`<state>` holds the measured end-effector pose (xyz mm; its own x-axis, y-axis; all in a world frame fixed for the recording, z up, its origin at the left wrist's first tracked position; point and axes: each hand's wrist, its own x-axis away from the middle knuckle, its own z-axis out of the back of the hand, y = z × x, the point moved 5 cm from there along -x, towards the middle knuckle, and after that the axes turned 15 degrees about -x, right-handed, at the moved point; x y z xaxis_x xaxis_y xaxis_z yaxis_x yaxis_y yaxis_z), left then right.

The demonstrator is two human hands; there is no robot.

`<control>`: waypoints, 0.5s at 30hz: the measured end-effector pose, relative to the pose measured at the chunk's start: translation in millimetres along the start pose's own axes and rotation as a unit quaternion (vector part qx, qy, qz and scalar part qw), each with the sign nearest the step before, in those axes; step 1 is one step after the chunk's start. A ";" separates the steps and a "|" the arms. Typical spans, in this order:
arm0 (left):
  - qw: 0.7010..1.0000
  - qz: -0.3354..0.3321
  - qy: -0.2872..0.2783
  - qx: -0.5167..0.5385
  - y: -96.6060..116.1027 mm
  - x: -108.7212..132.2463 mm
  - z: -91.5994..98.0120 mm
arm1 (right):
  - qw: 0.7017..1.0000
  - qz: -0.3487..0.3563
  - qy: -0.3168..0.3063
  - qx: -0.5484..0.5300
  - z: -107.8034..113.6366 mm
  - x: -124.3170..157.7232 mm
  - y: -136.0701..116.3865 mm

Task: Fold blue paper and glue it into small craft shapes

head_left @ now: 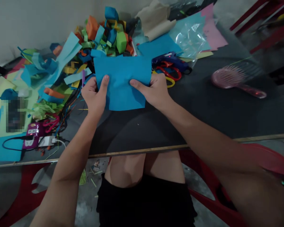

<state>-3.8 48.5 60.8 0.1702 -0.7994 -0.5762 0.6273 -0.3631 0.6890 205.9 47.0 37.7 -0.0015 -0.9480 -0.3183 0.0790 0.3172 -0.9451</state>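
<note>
Head view: blue paper (125,91), plain, uneven-topped; left grip (95,94), right grip (159,90) pinching sides.

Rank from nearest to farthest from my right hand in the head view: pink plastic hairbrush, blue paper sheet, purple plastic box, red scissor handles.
1. Blue paper sheet: held, touching the right hand.
2. Red scissor handles: just beyond, slightly right.
3. Pink plastic hairbrush: farther right.
4. Purple plastic box: far left.

Black wavy-hemmed lower garment (146,203), bare legs (165,167), bare forearms (79,138), bare hands (159,90)
</note>
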 end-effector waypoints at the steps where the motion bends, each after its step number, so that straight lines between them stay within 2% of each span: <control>1: 1.000 -0.002 0.011 -0.012 -0.8 1.8 -0.4 | 0.999 0.002 0.016 0.041 3.6 -2.0 -0.5; 5: 0.999 -0.011 0.026 -0.046 -8.8 10.5 -9.5 | 0.988 0.006 0.077 0.135 20.7 -12.3 0.8; 8: 0.999 -0.007 -0.004 -0.052 -21.3 12.1 -20.3 | 0.986 0.005 0.135 0.096 39.9 -22.9 9.8; 11: 0.984 -0.086 -0.043 -0.152 -22.5 9.4 -28.9 | 0.980 -0.023 0.195 -0.005 59.4 -38.0 29.0; 13: 0.962 -0.149 -0.071 -0.218 -18.3 8.8 -34.0 | 0.978 -0.052 0.195 -0.050 66.7 -53.7 42.8; 15: 0.937 -0.196 -0.117 -0.263 -13.2 10.5 -39.9 | 0.981 -0.047 0.180 -0.052 71.8 -73.7 49.4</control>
<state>20.0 63.9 28.1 -0.2845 -0.7595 -0.5850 0.9054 -0.4134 0.0964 281.5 130.6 19.8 -0.3583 -0.9080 -0.2172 -0.0410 0.2477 -0.9680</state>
